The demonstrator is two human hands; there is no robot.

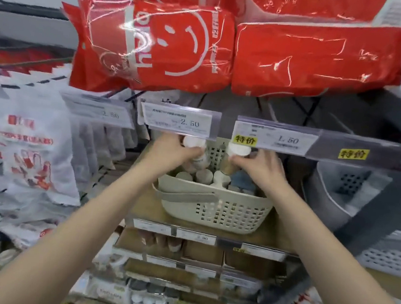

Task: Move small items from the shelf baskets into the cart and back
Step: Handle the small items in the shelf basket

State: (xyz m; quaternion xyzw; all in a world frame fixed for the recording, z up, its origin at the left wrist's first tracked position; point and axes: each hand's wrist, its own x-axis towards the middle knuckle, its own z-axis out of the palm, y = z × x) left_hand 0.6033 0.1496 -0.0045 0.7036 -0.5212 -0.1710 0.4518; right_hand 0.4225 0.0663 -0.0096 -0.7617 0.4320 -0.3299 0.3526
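Fingers of each hand grip one white-capped bottle above the basket.
Left hand (170, 152) holds the left bottle (196, 151), right hand (259, 168) the right bottle (234, 157); cream basket (213, 212) sits on the shelf, price rail (269, 137) close overhead.

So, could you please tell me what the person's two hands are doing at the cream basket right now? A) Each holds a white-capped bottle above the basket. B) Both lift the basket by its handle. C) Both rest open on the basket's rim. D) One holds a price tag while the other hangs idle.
A: the left hand and right hand each grip a white-capped bottle over the cream basket.
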